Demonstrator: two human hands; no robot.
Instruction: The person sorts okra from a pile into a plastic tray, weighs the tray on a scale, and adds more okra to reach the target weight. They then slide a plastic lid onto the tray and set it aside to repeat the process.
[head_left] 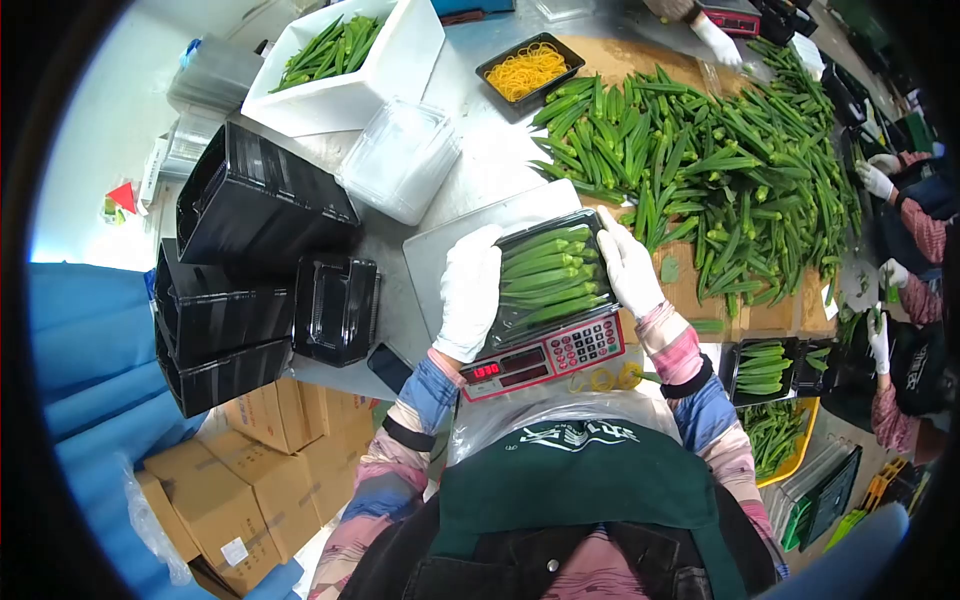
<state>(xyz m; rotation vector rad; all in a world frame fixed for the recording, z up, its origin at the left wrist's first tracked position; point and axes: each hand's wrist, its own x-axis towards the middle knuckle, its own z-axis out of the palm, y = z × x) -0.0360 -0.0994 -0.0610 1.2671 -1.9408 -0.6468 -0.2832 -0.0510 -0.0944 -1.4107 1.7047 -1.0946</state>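
A black plastic tray (512, 318) filled with a row of green okra (548, 268) is between my two white-gloved hands, over the digital scale (545, 358). My left hand (470, 295) grips its left side, with the fingers pointing away from me. On the opposite side, my right hand (630, 268) holds the upper right edge, thumb and fingers along the rim. Glossy clear plastic shows over the okra. Red digits glow on the scale's display below the tray. The scale's flat metal plate (425, 262) reaches out behind the tray and my left hand.
Loose okra (720, 180) is heaped on cardboard at right. A tray of yellow rubber bands (527, 72), clear lids (403, 160) and a white foam box (400, 75) stand behind. Black tray stacks (265, 200) and a phone (389, 367) are at left. Co-workers' gloved hands (876, 180) show far right.
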